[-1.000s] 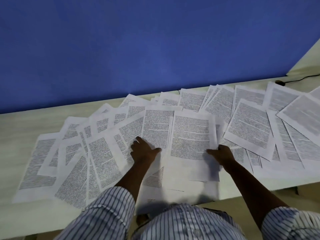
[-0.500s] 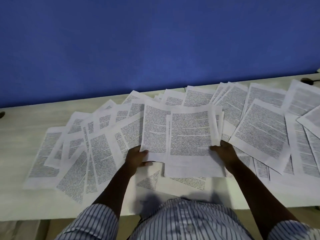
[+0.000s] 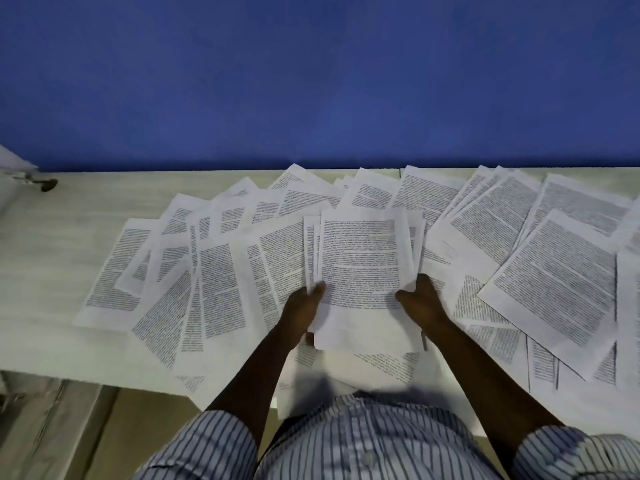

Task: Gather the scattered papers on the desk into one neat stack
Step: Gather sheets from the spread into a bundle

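Note:
A small stack of printed sheets (image 3: pixel 360 265) is held upright-ish in front of me over the pale desk (image 3: pixel 45 271). My left hand (image 3: pixel 303 304) grips its lower left edge, thumb on top. My right hand (image 3: pixel 422 299) grips the lower right edge. Its sheets are roughly squared, with a few edges still fanned at the left and right. Many more printed sheets lie overlapping on the desk, fanned out to the left (image 3: pixel 194 278) and to the right (image 3: pixel 554 289). A few sheets lie under the stack near the desk's front edge (image 3: pixel 388 365).
A blue wall (image 3: pixel 311 81) runs along the back of the desk. A small dark object (image 3: pixel 48 184) sits at the far left back edge. The desk's front edge runs just before my striped shirt (image 3: pixel 363 445); floor shows at lower left.
Both hands have drawn the middle sheets together into one stack and lifted it, from pressing flat on separate sheets a second ago. The view has swung right-to-left across the desk.

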A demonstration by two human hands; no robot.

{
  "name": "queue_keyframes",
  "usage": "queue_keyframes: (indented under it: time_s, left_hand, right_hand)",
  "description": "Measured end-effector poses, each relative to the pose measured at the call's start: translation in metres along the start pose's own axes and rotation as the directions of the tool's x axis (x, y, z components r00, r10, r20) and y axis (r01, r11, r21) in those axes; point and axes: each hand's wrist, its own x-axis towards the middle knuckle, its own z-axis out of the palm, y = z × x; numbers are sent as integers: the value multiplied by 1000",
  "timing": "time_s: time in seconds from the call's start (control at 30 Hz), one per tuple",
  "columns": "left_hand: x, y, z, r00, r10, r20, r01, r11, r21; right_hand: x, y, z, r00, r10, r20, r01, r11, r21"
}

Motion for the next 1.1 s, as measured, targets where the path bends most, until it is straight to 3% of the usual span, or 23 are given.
queue_keyframes:
  time_s: [0.07,0.13,0.23,0.33,0.43,0.63,0.8,0.9,1.0,1.1]
  left_hand:
    - [1,-4,0,993,88,-81,-73,981,177]
    - [2,-6,-6,995,84,-46,-70,966,248]
    - [2,-8,-26,995,71,-63,-36,897,441]
    - [9,-13,-49,906,225,-359,64,766,640]
    - [13,-8,-55,839,164,-519,211,782,587]
    - [22,3,-37,854,142,-501,196,803,562]
    - [31,8,-41,889,16,-457,206,879,431]
    - [31,5,-50,921,27,-389,100,948,302]
    - [36,-10,-77,923,133,-361,-49,971,233]
    - [42,-26,-113,951,96,-293,-63,991,119]
  right_hand:
    - [-1,2,-1,998,44,36,-50,985,166]
    - [-2,0,1,986,102,130,-137,944,299]
    - [5,3,10,991,90,103,-101,989,106]
    - [3,-1,24,998,-35,-56,25,986,-168]
    - [-3,-9,35,987,-112,-116,71,946,-316]
    - [3,-5,40,990,-17,-142,-40,921,-388]
    - [-3,-5,44,988,-18,-155,-48,912,-408]
    - [-6,-9,41,990,2,-140,-48,945,-325]
    - [-9,-14,31,996,35,-87,-49,986,-159]
    - [-13,-24,22,999,3,-37,-7,995,-99]
